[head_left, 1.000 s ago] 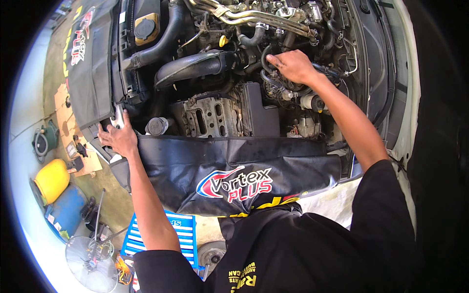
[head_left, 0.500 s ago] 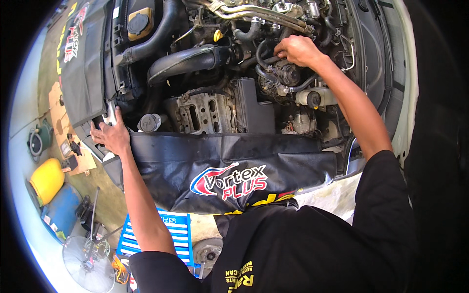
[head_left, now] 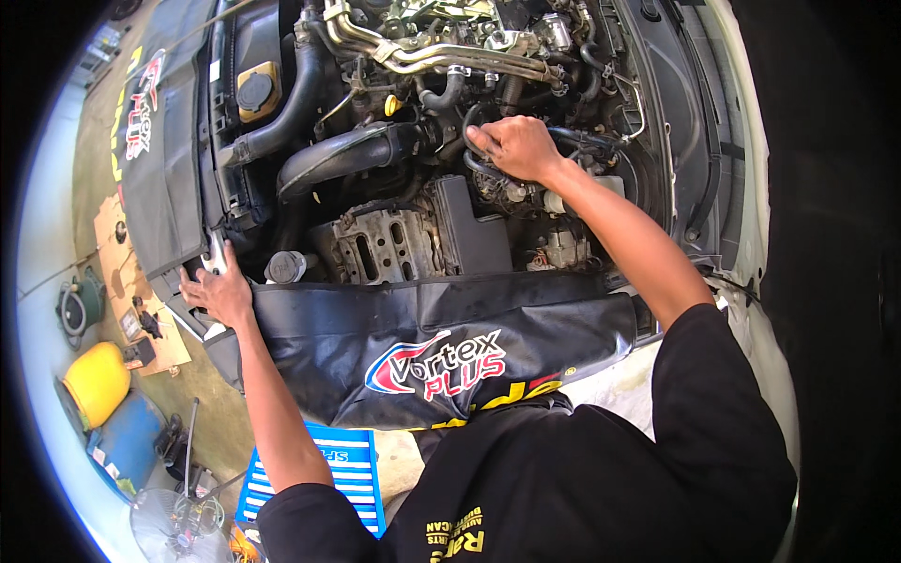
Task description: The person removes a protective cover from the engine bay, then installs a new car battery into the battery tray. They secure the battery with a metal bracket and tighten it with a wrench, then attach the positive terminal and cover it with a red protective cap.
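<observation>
My right hand (head_left: 518,148) reaches over the engine bay with its fingers curled closed. Its fingertips are against a curved black hose (head_left: 468,117); what lies inside the grip is hidden, so I cannot tell whether the hose itself is held. Below the hand sits a pulley-like engine part (head_left: 502,194), partly covered. My left hand (head_left: 218,293) rests with fingers spread on the front corner of the bay, beside a bare metal piece (head_left: 217,251) and a round grey cap (head_left: 286,266). A black fender cover (head_left: 310,310) drapes the near edge, against my body.
A thick black intake pipe (head_left: 352,159), metal pipes (head_left: 413,58) and a black box (head_left: 469,230) fill the bay. Left on the floor are cardboard (head_left: 164,324) with parts, a yellow container (head_left: 97,383), a blue drum (head_left: 131,438) and a fan (head_left: 174,530). A blue tool cabinet (head_left: 352,469) stands below.
My right hand has moved left and nearer to me, onto the curved hose. My left hand keeps its place on the corner. The whole view has shifted slightly.
</observation>
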Tool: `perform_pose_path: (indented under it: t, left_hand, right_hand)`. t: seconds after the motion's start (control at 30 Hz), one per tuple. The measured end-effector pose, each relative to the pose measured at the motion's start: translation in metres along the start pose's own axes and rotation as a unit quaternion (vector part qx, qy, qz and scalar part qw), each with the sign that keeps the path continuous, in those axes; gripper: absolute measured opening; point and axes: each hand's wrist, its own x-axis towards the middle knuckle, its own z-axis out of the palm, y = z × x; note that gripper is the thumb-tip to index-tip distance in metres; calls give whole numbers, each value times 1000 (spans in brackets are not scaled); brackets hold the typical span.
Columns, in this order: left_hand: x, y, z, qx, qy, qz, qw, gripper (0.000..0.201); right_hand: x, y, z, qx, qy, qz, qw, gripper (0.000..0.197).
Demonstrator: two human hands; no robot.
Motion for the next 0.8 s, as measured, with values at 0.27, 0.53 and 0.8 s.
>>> perform_pose_path:
  t: [0.27, 0.53, 0.8]
  left_hand:
    - [-1, -8, 3, 29, -2, 5, 1000, 87]
    - [-2, -1, -2, 12, -2, -13, 1000, 87]
    - [0, 0, -3, -11, 5, -1, 1000, 85]
  right_hand:
    - [1, -4, 9, 9, -20, -3, 1000, 64]
    - [3, -3, 6, 2, -24, 16, 1000, 62]
    - [6, -5, -8, -23, -51, -5, 998, 58]
